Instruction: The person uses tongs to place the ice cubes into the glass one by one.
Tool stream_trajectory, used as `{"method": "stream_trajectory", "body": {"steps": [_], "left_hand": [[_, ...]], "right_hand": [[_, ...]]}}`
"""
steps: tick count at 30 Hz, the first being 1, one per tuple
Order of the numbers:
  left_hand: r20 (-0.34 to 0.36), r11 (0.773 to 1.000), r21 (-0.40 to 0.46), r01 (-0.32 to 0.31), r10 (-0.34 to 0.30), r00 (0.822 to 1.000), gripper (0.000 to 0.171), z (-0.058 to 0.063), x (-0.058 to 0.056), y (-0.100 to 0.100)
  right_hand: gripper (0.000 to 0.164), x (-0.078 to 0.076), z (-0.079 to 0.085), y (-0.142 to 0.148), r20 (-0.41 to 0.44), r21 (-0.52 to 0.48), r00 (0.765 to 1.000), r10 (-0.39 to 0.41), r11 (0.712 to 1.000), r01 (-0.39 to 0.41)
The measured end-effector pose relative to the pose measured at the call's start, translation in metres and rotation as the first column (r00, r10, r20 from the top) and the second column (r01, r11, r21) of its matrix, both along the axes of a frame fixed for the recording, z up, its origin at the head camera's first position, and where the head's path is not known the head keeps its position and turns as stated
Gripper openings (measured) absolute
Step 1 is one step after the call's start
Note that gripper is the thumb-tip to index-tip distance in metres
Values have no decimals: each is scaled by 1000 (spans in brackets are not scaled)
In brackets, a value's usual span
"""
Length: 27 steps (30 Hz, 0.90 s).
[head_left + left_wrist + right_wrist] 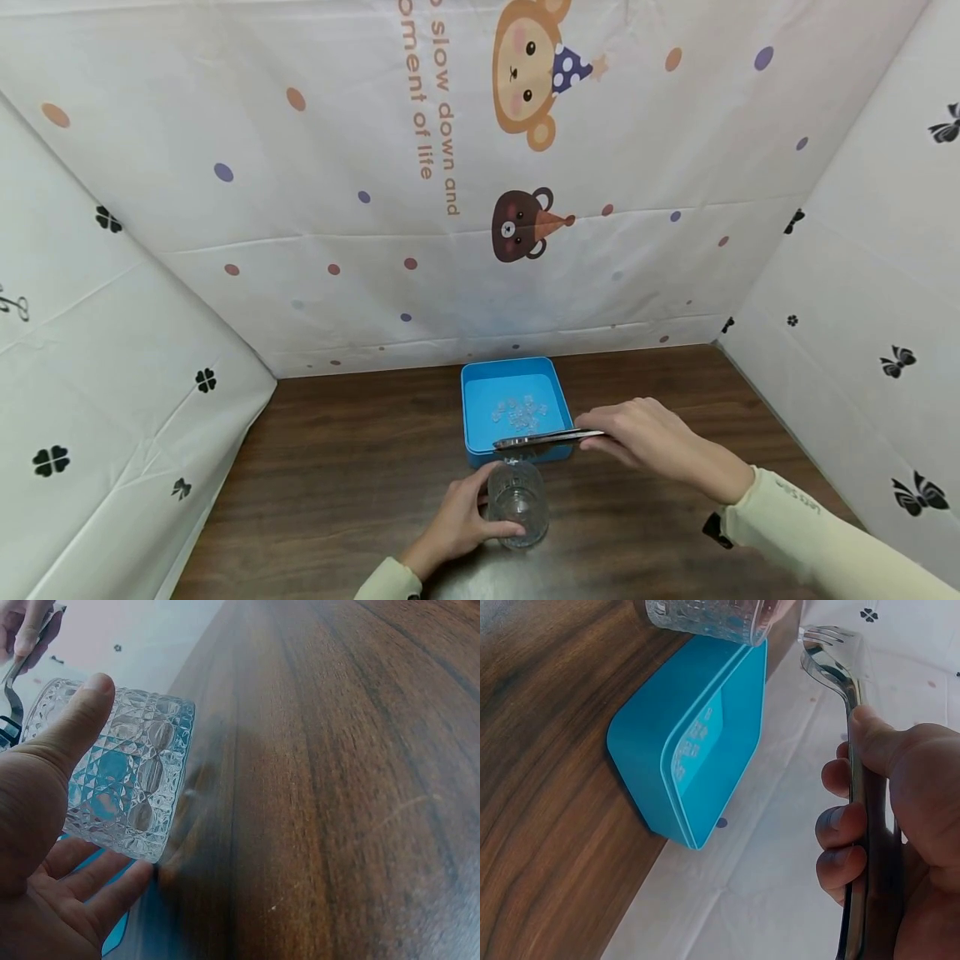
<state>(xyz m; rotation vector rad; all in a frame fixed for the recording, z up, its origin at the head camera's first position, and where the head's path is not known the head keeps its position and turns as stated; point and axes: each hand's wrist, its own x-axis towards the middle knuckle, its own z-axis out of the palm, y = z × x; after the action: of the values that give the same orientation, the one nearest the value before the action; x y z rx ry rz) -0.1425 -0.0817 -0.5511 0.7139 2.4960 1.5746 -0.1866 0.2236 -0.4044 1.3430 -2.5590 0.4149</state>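
Note:
My left hand (467,515) holds a clear, textured glass (519,504) upright on the wooden table, thumb on one side and fingers on the other. In the left wrist view the thumb lies across the patterned wall of the glass (131,769). My right hand (641,435) grips a pair of metal tongs (870,847), which have a forked tip and a spoon-like tip. The tong ends are over the mouth of the glass; I cannot tell whether they pinch a clear piece. Small clear pieces (521,412) lie in a blue tray (468,408) just behind the glass.
Brown wood-grain table (337,475) extends on both sides of the tray. A pale printed cloth (360,292) rises behind it, with more cloth walls at left and right. The tray's near edge stands close to the glass.

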Motion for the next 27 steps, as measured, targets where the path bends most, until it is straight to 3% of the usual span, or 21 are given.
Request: {"method": "stream_trajectory", "body": {"steps": [7, 22, 27], "left_hand": [[13, 1000, 1, -1, 1, 1000, 83, 0, -1, -1], [43, 1000, -11, 10, -9, 999, 73, 1, -3, -1], [39, 999, -34, -1, 2, 999, 80, 1, -1, -1]], "right_hand": [[8, 1, -1, -2, 46, -12, 999, 8, 1000, -7], [9, 1, -6, -2, 5, 1, 1000, 19, 1000, -19], [12, 1, -9, -2, 15, 11, 1000, 14, 1000, -14]]}}
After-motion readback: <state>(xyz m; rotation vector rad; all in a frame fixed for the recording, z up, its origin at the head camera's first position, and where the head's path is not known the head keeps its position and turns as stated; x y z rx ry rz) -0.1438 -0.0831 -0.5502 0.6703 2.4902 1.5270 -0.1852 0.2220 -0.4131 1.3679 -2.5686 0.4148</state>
